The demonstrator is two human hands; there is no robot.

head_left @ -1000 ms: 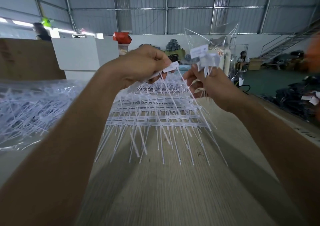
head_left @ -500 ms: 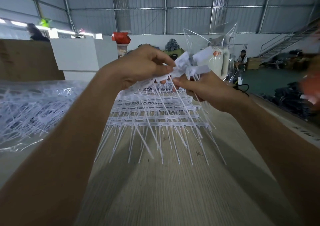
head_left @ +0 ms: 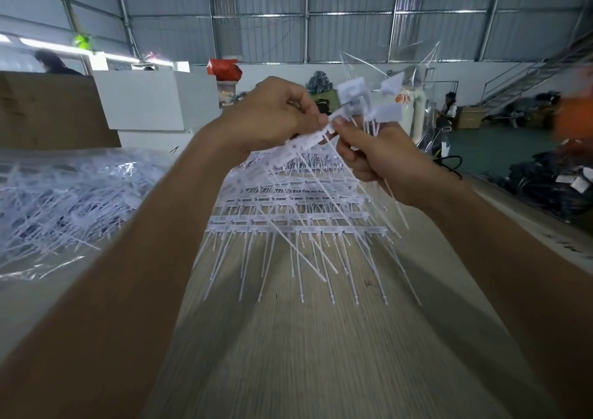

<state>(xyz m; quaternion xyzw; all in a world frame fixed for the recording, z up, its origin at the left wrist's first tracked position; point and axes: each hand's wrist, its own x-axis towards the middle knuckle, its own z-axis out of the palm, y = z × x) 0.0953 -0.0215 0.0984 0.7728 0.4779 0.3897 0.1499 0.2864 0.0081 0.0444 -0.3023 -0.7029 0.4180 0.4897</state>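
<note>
Head: left hand (head_left: 269, 113), right hand (head_left: 375, 155) seemingly pinch one tag strip (head_left: 305, 144).

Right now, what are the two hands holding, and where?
Left hand pinches a white plastic strip of ties at its top end; right hand grips loose white flat-headed ties below their heads.

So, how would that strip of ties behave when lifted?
The strip, gripped by the left hand, slants up without folding: probably fairly stiff. Its thin tails jut straight in the air, so likely light and springy. They cross the rows on the table and may snag.
</note>
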